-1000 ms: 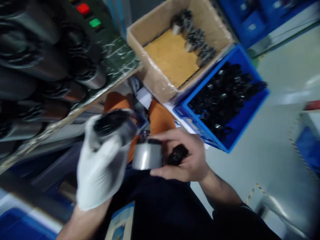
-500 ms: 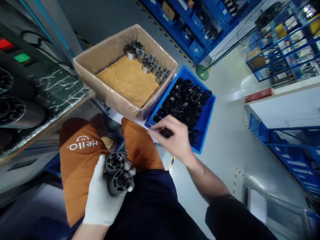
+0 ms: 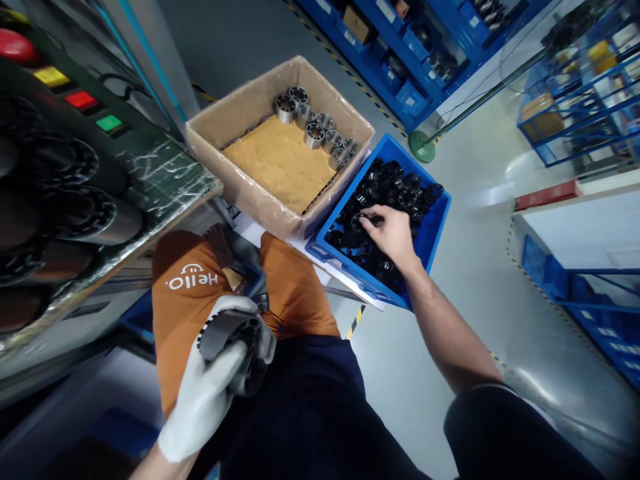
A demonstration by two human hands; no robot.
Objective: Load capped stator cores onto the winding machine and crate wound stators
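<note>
My left hand (image 3: 207, 380), in a white glove, is wrapped round slotted metal cylinders (image 3: 227, 333) above my lap. My bare right hand (image 3: 393, 233) is over the blue bin (image 3: 437, 247), its thumb and fingers pinched at the black parts (image 3: 407, 198) heaped inside. Whatever lies between those fingertips is too small to make out. Left of the bin stands a cardboard box (image 3: 240, 183) lined with a tan sheet (image 3: 280, 163). Several metal rings (image 3: 315, 135) stand in its far right part.
At left, a green machine bench (image 3: 165, 180) holds large metal cylinders (image 3: 100, 217) beside lit buttons (image 3: 109, 123). Blue shelving (image 3: 390, 40) runs along the back. A pole on a green base (image 3: 421, 147) stands behind the bin.
My right hand has moved forward from the near edge of the blue bin onto the black parts. My left hand has turned, tilting the cylinders. The view has shifted.
</note>
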